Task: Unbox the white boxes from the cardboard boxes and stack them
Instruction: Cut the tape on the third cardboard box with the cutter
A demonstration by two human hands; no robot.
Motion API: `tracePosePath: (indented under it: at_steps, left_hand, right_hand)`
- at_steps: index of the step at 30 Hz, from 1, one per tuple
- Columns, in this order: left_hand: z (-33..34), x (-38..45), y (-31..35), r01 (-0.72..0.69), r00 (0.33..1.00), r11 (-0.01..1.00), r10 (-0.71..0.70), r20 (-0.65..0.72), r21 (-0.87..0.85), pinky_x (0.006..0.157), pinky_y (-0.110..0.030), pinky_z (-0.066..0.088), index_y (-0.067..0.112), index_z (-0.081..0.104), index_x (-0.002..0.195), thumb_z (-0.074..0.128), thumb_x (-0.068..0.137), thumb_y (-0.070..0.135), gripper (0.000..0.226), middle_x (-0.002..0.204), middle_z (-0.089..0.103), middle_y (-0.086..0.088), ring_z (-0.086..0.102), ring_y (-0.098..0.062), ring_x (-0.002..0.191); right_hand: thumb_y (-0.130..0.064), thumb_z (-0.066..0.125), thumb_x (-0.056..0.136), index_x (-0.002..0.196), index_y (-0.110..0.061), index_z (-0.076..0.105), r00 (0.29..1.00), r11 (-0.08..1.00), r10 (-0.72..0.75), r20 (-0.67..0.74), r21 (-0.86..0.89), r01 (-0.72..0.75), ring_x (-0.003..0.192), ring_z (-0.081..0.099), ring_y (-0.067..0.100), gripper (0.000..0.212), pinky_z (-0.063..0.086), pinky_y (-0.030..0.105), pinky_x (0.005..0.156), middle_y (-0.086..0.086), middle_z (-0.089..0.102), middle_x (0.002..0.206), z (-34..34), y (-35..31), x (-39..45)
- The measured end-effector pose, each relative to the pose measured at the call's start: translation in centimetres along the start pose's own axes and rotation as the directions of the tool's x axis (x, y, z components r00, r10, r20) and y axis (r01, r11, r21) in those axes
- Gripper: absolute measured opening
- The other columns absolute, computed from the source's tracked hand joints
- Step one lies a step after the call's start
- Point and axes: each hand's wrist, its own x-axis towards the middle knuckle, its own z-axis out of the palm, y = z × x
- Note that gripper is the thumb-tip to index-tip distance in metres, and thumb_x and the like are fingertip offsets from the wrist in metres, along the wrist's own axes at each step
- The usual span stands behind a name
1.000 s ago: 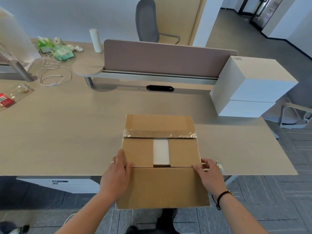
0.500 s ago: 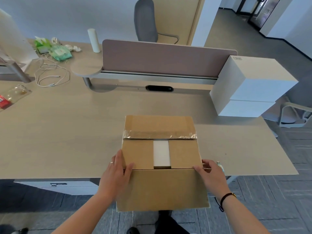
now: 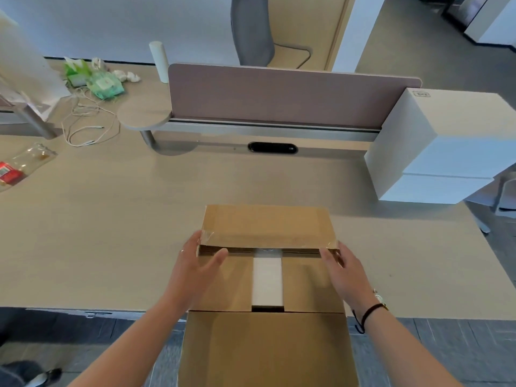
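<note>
Our left hand (image 3: 195, 263) and right hand (image 3: 344, 270) reach to the far flap (image 3: 266, 227) of the carton (image 3: 265, 289) at the desk (image 3: 111, 224) edge; fingers are loosely extended at the flap's taped corners, and we cannot tell whether they grip it. Between the inner flaps a strip of white box (image 3: 267, 277) shows, the rest hidden. Two stacked white boxes (image 3: 441, 152) stand at far right, cut off by the frame.

Bare worktop (image 3: 117, 236) stretches across the left and centre of the frame, open to both hands. The cardboard box (image 3: 266, 277) fills the lower centre; two stacked white boxes (image 3: 438, 152) block the right, a divider panel (image 3: 279, 96) closes off the top.
</note>
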Motion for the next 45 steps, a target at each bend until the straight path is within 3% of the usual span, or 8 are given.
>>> tracePosePath:
  at_steps: [5,9,16,21,26,34,42,45]
  left_hand:
    - [-0.9,1.5,1.8,-0.114,0.992,0.979,0.103,-0.071,-0.167,0.111,-0.035,0.037,0.036,0.040,0.147,0.062,0.078,0.067,0.078,0.145,0.048,0.017,0.044,-0.008,0.134]
    - [-0.3,4.6,4.4,-0.168,0.986,0.962,0.160,-0.055,-0.216,0.117,-0.030,0.026,0.034,0.029,0.155,0.053,0.082,0.066,0.083,0.154,0.036,0.023,0.031,0.003,0.142]
    - [2.2,9.6,5.3,-0.105,0.994,0.994,0.105,0.004,0.023,0.118,-0.025,0.013,0.026,0.012,0.160,0.053,0.097,0.051,0.079,0.165,0.006,0.020,0.013,0.000,0.148]
    - [3.4,10.8,4.3,-0.044,0.999,0.971,0.039,0.024,0.236,0.119,-0.026,0.013,0.021,0.008,0.160,0.038,0.104,0.044,0.068,0.166,0.000,0.015,0.010,-0.008,0.152]
    - [4.1,10.8,4.2,-0.050,0.999,0.903,0.049,0.014,0.427,0.121,-0.034,0.016,0.012,0.009,0.160,0.030,0.106,0.042,0.065,0.167,0.001,0.005,0.001,-0.010,0.153]
    - [3.9,10.7,4.4,-0.054,0.996,0.836,0.006,0.089,0.547,0.124,-0.041,0.014,0.015,-0.002,0.159,0.023,0.103,0.052,0.072,0.167,-0.009,0.004,-0.012,-0.012,0.152]
    - [5.0,4.2,3.8,-0.425,0.905,0.516,0.234,0.355,0.744,0.122,-0.043,-0.012,0.025,-0.020,0.155,0.003,0.093,0.064,0.077,0.161,-0.029,0.003,-0.031,-0.018,0.146]
    - [6.3,1.9,3.6,-0.528,0.849,0.381,0.258,0.461,0.759,0.121,-0.045,-0.015,0.020,-0.016,0.155,-0.001,0.098,0.049,0.066,0.164,-0.022,0.001,-0.034,-0.019,0.143]
  right_hand:
    - [-0.046,0.044,0.101,0.120,-0.035,0.059,0.995,0.991,-0.074,-0.061,0.107,0.080,0.107,0.055,-0.013,0.026,0.039,0.026,0.103,-0.027,0.064,0.115,-0.4,-3.4,1.3]
    - [-0.061,0.034,0.097,0.154,-0.025,0.034,0.991,0.990,-0.116,-0.065,0.068,0.120,0.138,0.032,-0.005,0.068,0.021,0.020,0.112,-0.018,0.037,0.153,-0.6,-6.0,5.3]
    - [-0.060,0.033,0.101,0.159,-0.027,0.018,0.998,0.998,-0.057,0.013,-0.023,0.057,0.148,0.021,0.004,0.069,0.016,0.024,0.117,-0.018,0.024,0.161,1.0,-5.9,10.2]
    - [-0.053,0.031,0.098,0.110,-0.028,0.039,0.996,0.978,-0.069,-0.057,-0.200,0.056,0.097,0.043,0.011,0.029,0.036,0.033,0.095,-0.012,0.044,0.105,2.2,-3.7,11.0]
    - [-0.042,0.033,0.106,0.158,-0.021,0.022,0.996,0.928,-0.078,-0.047,-0.367,0.056,0.149,0.020,0.008,0.057,0.014,0.022,0.113,-0.010,0.019,0.164,2.6,-3.1,11.2]
    - [-0.043,0.040,0.104,0.158,-0.017,0.018,0.998,0.908,-0.060,-0.022,-0.416,0.045,0.148,0.023,0.012,0.064,0.024,0.030,0.115,-0.007,0.014,0.166,2.5,-3.7,10.9]
    - [-0.046,0.041,0.101,0.157,-0.017,0.018,0.899,0.451,-0.360,0.250,-0.797,0.402,0.154,0.006,0.019,0.067,0.007,0.039,0.125,0.002,0.004,0.168,4.6,-4.2,4.7]
    - [-0.035,0.039,0.099,0.151,-0.017,0.040,0.828,0.278,-0.352,0.436,-0.796,0.538,0.149,0.029,0.022,0.055,0.011,0.042,0.124,0.002,0.035,0.160,7.1,-3.5,1.8]
